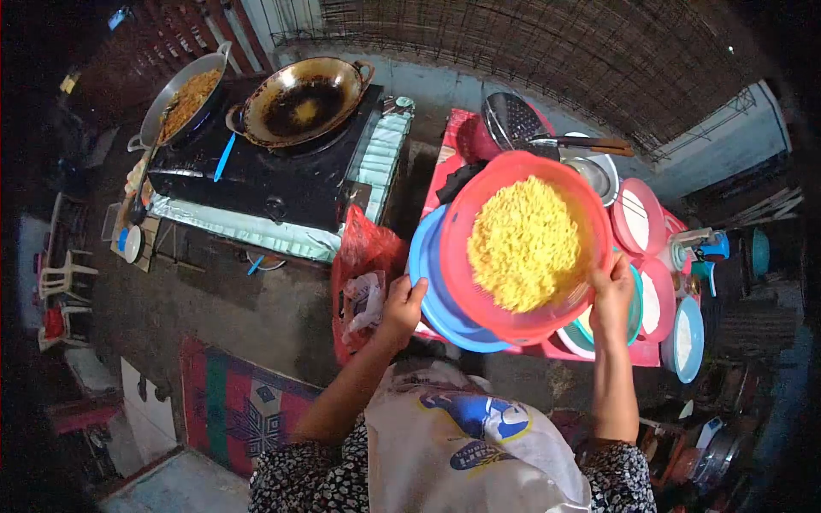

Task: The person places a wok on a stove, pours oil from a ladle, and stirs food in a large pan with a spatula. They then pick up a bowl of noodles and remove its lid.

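Observation:
A red plastic basket [457,265] full of yellow noodle-like food [526,244] is tilted above the table. My right hand [610,295] grips the basket's right rim, thumb on the edge. Beneath and left of it is a blue basin [432,295], whose left rim my left hand [402,308] holds between thumb and fingers. The basket overlaps the basin and hides much of it; whether the two touch cannot be made out.
At the upper left, a black stove [222,184] bears an oily wok [304,103] and a grey pan [162,107] of brown food. Bowls of white contents, including a blue one [687,340], stand on the red-covered table [438,175]. A red plastic bag [363,244] hangs nearby.

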`<state>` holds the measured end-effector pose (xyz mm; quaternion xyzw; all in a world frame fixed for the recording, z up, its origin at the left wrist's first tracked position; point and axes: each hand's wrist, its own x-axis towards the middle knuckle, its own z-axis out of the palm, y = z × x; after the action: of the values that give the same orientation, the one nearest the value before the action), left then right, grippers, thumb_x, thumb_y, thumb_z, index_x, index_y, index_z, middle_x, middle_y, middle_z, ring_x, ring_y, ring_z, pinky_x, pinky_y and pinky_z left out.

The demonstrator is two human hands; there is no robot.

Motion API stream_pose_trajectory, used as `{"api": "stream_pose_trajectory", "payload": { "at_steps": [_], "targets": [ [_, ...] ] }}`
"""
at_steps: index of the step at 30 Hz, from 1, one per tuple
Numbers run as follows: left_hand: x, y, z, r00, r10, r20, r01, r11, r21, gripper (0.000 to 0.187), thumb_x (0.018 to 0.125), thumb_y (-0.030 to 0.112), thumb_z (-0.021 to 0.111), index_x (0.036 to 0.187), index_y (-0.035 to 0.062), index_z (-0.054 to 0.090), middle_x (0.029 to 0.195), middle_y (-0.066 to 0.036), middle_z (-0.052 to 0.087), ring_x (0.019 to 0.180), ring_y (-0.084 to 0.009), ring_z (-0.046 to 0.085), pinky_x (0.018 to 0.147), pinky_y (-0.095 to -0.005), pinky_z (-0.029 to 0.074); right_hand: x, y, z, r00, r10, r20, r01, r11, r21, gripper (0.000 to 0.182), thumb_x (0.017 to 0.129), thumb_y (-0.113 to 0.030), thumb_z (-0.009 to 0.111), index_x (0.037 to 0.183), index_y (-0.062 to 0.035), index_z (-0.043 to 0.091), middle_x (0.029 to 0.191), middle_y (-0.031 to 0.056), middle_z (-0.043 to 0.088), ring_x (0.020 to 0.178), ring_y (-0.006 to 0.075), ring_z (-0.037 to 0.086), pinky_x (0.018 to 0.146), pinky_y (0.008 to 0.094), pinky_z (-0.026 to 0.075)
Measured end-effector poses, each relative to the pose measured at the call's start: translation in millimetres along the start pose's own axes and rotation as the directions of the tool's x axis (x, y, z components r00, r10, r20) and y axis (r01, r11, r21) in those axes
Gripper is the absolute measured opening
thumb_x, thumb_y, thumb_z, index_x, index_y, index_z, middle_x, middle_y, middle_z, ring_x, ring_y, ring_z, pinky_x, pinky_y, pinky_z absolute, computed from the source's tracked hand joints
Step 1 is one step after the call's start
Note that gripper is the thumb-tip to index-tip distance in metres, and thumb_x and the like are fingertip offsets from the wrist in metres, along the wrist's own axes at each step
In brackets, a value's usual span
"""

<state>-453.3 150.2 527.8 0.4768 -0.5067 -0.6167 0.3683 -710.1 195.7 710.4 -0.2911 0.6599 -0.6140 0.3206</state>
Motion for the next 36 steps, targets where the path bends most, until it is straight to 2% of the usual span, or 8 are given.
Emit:
{"api": "stream_pose_trajectory", "payload": {
  "at_steps": [4, 6, 8, 18, 23, 31, 33, 36],
  "targets": [
    [-6.8, 31.2, 1.7, 0.997, -0.039, 0.072, 0.059, 0.954, -0.295, 0.025, 0.082, 0.021, 0.045, 0.089, -0.0017, 0.052, 0.075, -0.009, 0.051, 0.073, -0.0168, 0.049, 0.068, -0.0300, 0.039, -13.3, -15.6, 30.0, 0.906, -0.399, 0.144, 0.421, 0.808, -0.412, 0.012, 0.062, 0.003, 0.049, 0.069, -0.0046, 0.043, 0.060, 0.0000, 0.045, 0.050, 0.0106, 0.045, 0.046, 0.0223, 0.036],
    [-2.1, 22.4, 5.7, 0.999, -0.048, 0.007, 0.048, 0.987, -0.154, 0.024, 0.083, 0.019, 0.044, 0.091, -0.0017, 0.052, 0.077, -0.008, 0.052, 0.071, -0.0141, 0.049, 0.063, -0.0282, 0.041, -25.7, -4.7, 40.9, 0.716, -0.571, 0.402, 0.635, 0.294, -0.714, 0.012, 0.060, 0.002, 0.051, 0.066, -0.0050, 0.044, 0.058, 0.0062, 0.046, 0.048, 0.0188, 0.047, 0.044, 0.0262, 0.037],
    [-4.4, 39.9, -0.6, 0.976, -0.202, 0.078, 0.215, 0.942, -0.258, 0.023, 0.084, 0.020, 0.042, 0.095, 0.0014, 0.051, 0.083, -0.007, 0.052, 0.071, -0.0134, 0.049, 0.058, -0.0266, 0.043, -40.9, 17.2, 50.8, 0.578, -0.593, 0.560, 0.750, 0.116, -0.651, 0.012, 0.056, -0.001, 0.053, 0.062, -0.0053, 0.044, 0.059, 0.0106, 0.045, 0.047, 0.0253, 0.046, 0.043, 0.0310, 0.038],
    [-23.5, 18.4, -32.7, 0.845, -0.430, 0.319, 0.534, 0.708, -0.461, 0.033, 0.082, 0.011, 0.040, 0.113, 0.0061, 0.032, 0.107, -0.013, 0.044, 0.090, -0.0243, 0.051, 0.064, -0.0402, 0.050, -103.8, 69.1, 57.1, 0.461, -0.559, 0.689, 0.808, -0.057, -0.586, 0.013, 0.055, -0.011, 0.056, 0.059, -0.0117, 0.044, 0.055, 0.0029, 0.035, 0.050, 0.0172, 0.040, 0.045, 0.0305, 0.031],
    [-14.6, 19.8, -7.9, 0.853, -0.510, 0.112, 0.517, 0.797, -0.313, 0.055, 0.071, -0.006, 0.044, 0.117, 0.0109, 0.019, 0.104, -0.013, 0.037, 0.088, -0.0292, 0.050, 0.060, -0.0424, 0.050, -69.2, 65.9, 52.4, 0.369, -0.736, 0.567, 0.748, -0.126, -0.651, 0.017, 0.052, -0.010, 0.055, 0.056, -0.0104, 0.039, 0.052, 0.0036, 0.031, 0.044, 0.0182, 0.036, 0.038, 0.0309, 0.027],
    [-55.3, 36.0, -33.6, 0.854, -0.470, 0.221, 0.520, 0.762, -0.386, 0.052, 0.067, -0.007, 0.042, 0.115, 0.0078, 0.027, 0.098, -0.010, 0.045, 0.081, -0.0212, 0.052, 0.060, -0.0317, 0.048, -105.5, 1.6, 47.2, 0.335, -0.781, 0.526, 0.725, -0.143, -0.674, 0.015, 0.051, -0.010, 0.056, 0.059, -0.0109, 0.043, 0.057, 0.0042, 0.039, 0.047, 0.0190, 0.042, 0.041, 0.0293, 0.035],
    [-72.8, 58.9, -45.0, 0.915, -0.245, 0.321, 0.353, 0.872, -0.339, 0.050, 0.065, -0.006, 0.044, 0.112, 0.0058, 0.032, 0.099, -0.010, 0.047, 0.083, -0.0212, 0.051, 0.067, -0.0338, 0.048, -129.0, -30.1, 33.1, 0.356, -0.789, 0.502, 0.670, -0.159, -0.725, 0.019, 0.051, -0.006, 0.058, 0.058, -0.0091, 0.041, 0.056, 0.0053, 0.040, 0.046, 0.0203, 0.042, 0.040, 0.0293, 0.033],
    [-79.6, 105.9, -35.7, 0.872, -0.385, 0.303, 0.431, 0.897, -0.098, 0.051, 0.066, 0.000, 0.048, 0.113, 0.0070, 0.031, 0.099, -0.009, 0.046, 0.087, -0.0209, 0.049, 0.073, -0.0345, 0.044, -152.2, -72.0, 1.4, 0.364, -0.826, 0.431, 0.576, -0.165, -0.801, 0.024, 0.057, -0.001, 0.061, 0.064, -0.0065, 0.039, 0.056, 0.0054, 0.041, 0.048, 0.0198, 0.041, 0.043, 0.0288, 0.032]
  ]
}}
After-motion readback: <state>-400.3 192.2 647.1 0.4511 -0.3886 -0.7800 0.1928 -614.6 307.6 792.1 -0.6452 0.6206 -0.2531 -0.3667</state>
